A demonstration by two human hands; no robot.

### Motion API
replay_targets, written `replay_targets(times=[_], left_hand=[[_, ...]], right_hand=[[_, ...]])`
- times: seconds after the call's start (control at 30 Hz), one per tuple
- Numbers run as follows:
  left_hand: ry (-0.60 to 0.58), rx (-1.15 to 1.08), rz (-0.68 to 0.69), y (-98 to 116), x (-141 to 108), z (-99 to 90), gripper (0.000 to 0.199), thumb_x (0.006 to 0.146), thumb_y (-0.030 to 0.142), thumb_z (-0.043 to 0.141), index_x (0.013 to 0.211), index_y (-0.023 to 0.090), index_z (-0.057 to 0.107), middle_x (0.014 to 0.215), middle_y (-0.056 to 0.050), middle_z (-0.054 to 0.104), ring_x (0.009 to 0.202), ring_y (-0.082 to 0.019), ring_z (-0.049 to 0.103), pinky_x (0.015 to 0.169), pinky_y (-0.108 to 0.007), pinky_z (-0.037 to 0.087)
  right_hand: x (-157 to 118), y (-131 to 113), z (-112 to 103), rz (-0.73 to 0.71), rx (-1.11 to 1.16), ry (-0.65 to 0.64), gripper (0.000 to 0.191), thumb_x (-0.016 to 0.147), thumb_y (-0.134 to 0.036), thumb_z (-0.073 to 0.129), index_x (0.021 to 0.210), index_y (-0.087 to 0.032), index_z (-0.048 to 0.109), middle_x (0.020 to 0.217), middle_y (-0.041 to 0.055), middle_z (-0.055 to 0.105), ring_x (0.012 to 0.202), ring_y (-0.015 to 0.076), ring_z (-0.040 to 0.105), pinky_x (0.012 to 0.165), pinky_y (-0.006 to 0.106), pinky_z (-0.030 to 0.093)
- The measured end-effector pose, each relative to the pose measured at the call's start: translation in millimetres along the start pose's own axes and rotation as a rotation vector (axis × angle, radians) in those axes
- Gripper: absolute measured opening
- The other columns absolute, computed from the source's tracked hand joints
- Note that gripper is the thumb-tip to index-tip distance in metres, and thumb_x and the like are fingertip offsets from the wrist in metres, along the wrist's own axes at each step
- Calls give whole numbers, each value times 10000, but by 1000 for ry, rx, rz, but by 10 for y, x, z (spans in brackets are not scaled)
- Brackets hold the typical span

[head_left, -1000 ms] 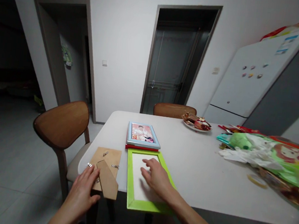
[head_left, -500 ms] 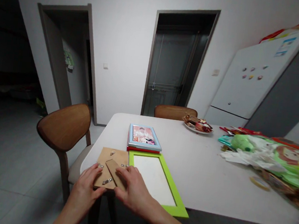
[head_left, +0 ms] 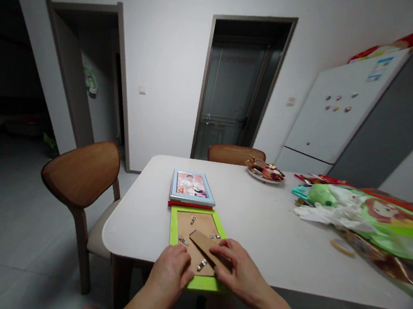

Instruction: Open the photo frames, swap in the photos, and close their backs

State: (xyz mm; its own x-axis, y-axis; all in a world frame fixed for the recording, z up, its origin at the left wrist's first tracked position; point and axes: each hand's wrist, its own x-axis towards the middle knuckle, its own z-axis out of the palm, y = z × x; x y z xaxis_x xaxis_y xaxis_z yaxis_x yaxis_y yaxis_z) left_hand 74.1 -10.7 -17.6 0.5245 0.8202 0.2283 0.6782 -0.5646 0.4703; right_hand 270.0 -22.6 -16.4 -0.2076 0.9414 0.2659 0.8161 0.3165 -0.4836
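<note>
A brown picture frame backing board (head_left: 202, 221) with several metal clips lies within the lime-green picture frame (head_left: 174, 226) at the table's front edge. Its stand leg (head_left: 202, 242) slants across the middle. My left hand (head_left: 172, 268) grips the board's lower left side, fingers curled by the frame's edge and thumb at the bottom. On the other side, my right hand (head_left: 240, 271) has its fingers and thumb around the stand leg and the board's lower right. Part of the frame's right side is hidden under that hand.
A blue picture frame (head_left: 191, 187) lies on a red one just behind. Farther right on the white table (head_left: 257, 228) are a plate of wrapped items (head_left: 266, 170), a tape roll (head_left: 343, 247) and a pile of bags (head_left: 348, 206). A chair (head_left: 81, 180) stands at the left.
Both hands have carried the backing board right, from beside the green frame onto it. The board now covers the white panel inside. The view has shifted slightly.
</note>
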Motion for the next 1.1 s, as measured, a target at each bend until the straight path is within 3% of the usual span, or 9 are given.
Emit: replay_targets(times=[0.13, 0.3, 0.5, 0.63, 0.8, 1.0, 1.1], left_hand=[[-3, 34, 31, -6, -40, 14, 58, 725, 166, 520, 770, 179, 556, 960, -47, 582, 964, -195, 500, 891, -363, 336], [-42, 2, 43, -58, -114, 44, 329, 624, 306, 649, 908, 190, 531, 1179, -90, 494, 1117, -253, 408, 962, -466, 229], [-56, 7, 41, -134, -143, 88, 354, 587, 287, 674, 888, 176, 525, 1232, -114, 459, 1162, -261, 369, 966, -471, 235], [-70, 3, 26, -137, -135, 70, 368, 579, 298, 679, 894, 171, 536, 1235, -112, 459, 1163, -261, 369, 969, -464, 238], [-59, -16, -10, -128, -123, 53, 498, 587, 285, 671, 1034, 150, 495, 1220, -119, 472, 1161, -248, 373, 972, -441, 247], [-71, -19, -8, -145, -118, 45, 436, 586, 289, 665, 978, 159, 525, 1222, -119, 469, 1154, -252, 379, 971, -439, 250], [-63, -25, 2, -163, -121, 50, 435, 575, 294, 674, 962, 158, 529, 1209, -120, 480, 1143, -252, 391, 968, -436, 260]], right_hand=[[-30, 35, 122, -31, -118, 40, 356, 620, -170, 495, 950, -236, 609, 913, 57, 541, 859, 190, 473, 773, 327, 358], [-34, 43, 148, -66, -141, 52, 294, 695, -234, 483, 964, -229, 601, 955, 57, 541, 893, 185, 463, 791, 318, 340], [247, 179, 126, 95, -238, 130, 297, 779, -220, 387, 950, -163, 623, 904, 86, 546, 867, 182, 457, 780, 290, 343], [358, 249, 155, 87, -283, 89, 272, 759, -195, 412, 860, -168, 663, 848, 82, 540, 832, 183, 452, 770, 278, 345], [335, 270, 184, 105, -249, 101, 279, 758, -171, 402, 822, -158, 673, 877, 77, 537, 855, 180, 449, 793, 271, 350], [281, 255, 174, 76, -246, 104, 298, 782, -210, 377, 821, -153, 667, 905, 92, 540, 875, 186, 453, 805, 286, 357], [192, 172, 170, 37, -258, 139, 290, 776, -246, 399, 921, -153, 633, 997, 110, 527, 944, 209, 442, 826, 328, 350]])
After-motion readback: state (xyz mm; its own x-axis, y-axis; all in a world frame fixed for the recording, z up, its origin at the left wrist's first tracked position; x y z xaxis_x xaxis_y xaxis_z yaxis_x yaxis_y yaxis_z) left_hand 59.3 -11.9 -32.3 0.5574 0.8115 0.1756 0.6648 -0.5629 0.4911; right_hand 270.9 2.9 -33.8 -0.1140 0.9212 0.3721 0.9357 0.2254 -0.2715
